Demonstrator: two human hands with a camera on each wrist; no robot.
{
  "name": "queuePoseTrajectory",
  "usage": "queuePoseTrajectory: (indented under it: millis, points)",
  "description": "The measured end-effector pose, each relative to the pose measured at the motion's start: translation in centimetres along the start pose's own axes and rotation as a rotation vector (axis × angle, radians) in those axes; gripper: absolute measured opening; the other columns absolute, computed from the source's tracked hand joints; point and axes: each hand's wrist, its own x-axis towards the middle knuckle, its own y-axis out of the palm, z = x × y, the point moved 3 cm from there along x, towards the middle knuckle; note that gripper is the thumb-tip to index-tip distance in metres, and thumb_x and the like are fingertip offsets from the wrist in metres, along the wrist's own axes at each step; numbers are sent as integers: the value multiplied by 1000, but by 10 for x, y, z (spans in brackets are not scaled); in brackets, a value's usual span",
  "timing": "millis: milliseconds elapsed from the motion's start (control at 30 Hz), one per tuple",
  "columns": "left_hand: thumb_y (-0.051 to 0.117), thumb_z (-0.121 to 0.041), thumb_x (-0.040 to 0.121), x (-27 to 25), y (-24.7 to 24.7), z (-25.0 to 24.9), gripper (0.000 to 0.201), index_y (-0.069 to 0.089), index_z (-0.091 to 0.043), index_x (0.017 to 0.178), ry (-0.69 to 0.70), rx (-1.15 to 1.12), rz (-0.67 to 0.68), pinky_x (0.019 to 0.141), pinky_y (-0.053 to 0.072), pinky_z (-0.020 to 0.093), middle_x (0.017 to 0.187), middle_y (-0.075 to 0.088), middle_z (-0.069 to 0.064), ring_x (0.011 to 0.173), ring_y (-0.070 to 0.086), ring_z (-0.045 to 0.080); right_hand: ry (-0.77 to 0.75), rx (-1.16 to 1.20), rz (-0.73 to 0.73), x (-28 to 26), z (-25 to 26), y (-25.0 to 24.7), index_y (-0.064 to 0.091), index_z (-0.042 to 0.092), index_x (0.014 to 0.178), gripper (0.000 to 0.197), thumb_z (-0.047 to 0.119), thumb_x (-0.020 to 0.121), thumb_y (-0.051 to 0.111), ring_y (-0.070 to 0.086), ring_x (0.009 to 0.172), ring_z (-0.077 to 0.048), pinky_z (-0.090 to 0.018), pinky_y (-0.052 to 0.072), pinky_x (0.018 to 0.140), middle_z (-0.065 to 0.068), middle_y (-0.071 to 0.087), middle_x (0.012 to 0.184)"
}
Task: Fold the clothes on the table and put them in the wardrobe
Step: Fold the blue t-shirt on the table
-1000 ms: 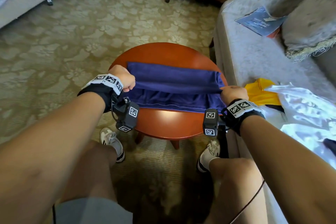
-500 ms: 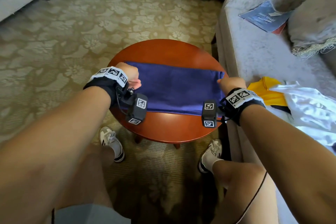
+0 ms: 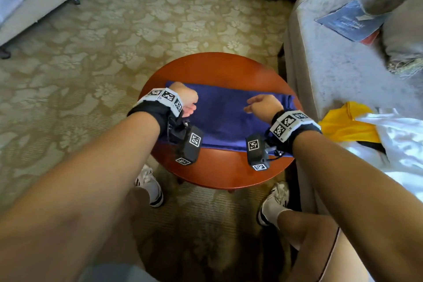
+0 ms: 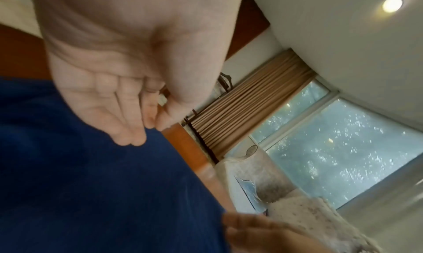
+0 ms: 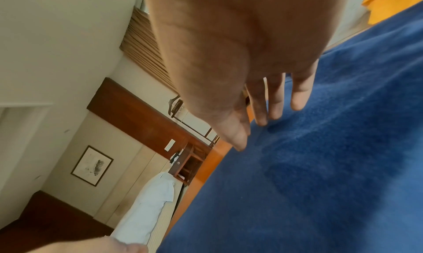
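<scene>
1. Blue folded cloth (image 3: pixel 231 119) lies mid-frame on round wooden table (image 3: pixel 219 66).
2. Wrist views only: left hand (image 4: pixel 137 61) fingers loosely curled, holding nothing; right hand (image 5: pixel 247 57) fingers extended, empty, just above cloth.
3. Head view only: yellow garment (image 3: pixel 343 126) at right.

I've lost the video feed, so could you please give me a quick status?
Left hand and right hand open, holding nothing. Blue garment lies folded on round table. Nothing in the way.

Right hand (image 5: pixel 240 57) above blue garment (image 5: pixel 309 175), fingers (image 5: pixel 275 101) straight, holding nothing; garment covers desk (image 5: pixel 199 173); framed picture (image 5: pixel 91 165) on wall.
</scene>
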Motion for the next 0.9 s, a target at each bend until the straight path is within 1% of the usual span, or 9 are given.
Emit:
queuePoseTrajectory:
  millis: [133,267,333,400,533,633,733,800,900]
  points:
    - [46,-11,99,-4,-4,-26,20,48,-5,80,-3,-10,106,60,47,27,76,57,6,63,55,16,42,78,-55,16,-6,-10,65,12,125,36,18,90,69,59,118,-24,-25,44,90,-7,64,129]
    - [56,-11,94,3,6,-8,13,52,-10,81,-28,116,181,58,46,26,76,56,6,62,52,16,-82,-3,39,34,14,0,57,17,137,46,16,92,65,55,125,-21,-25,42,100,-4,58,138]
    - [61,-10,90,15,11,10,3,61,-8,92,-28,204,170,66,50,30,81,61,7,67,55,15,-175,-79,150,39,22,16,59,20,135,42,12,95,61,52,127,-20,-22,37,100,-3,56,140]
    - [62,-11,88,30,14,19,15,66,-5,101,4,301,145,77,54,34,88,65,7,74,60,16,-220,-194,217,47,22,28,59,27,135,41,16,96,58,45,134,-23,-25,33,108,-5,48,147]
    - [63,-21,83,50,13,2,26,71,-8,103,145,569,51,90,55,43,107,70,8,101,65,28,-185,-345,128,61,11,27,46,40,143,46,32,99,54,25,144,-29,-30,17,118,-3,25,158]
    - [57,-20,90,59,17,-14,30,67,-8,117,219,734,12,102,45,39,124,64,10,115,58,30,-114,-434,98,64,7,24,33,41,150,51,43,100,45,22,141,-31,-30,15,116,-2,20,159]
    - [51,-18,97,73,16,-21,37,57,-10,133,287,738,-69,110,35,36,142,51,10,131,46,30,-3,-483,106,72,1,23,26,46,151,58,54,96,40,22,140,-34,-39,18,117,-8,18,157]
    - [56,-20,92,79,6,-21,36,62,-16,127,277,622,-231,107,38,34,139,53,11,128,48,32,59,-495,107,77,-5,19,27,47,150,62,52,90,41,27,139,-36,-44,29,113,-12,21,158]
    - [58,-23,82,74,-12,-12,36,66,-12,116,169,427,-441,97,42,37,125,59,19,116,53,38,91,-432,110,78,-8,11,49,27,141,52,39,91,44,45,131,-36,-37,38,98,-16,44,149]
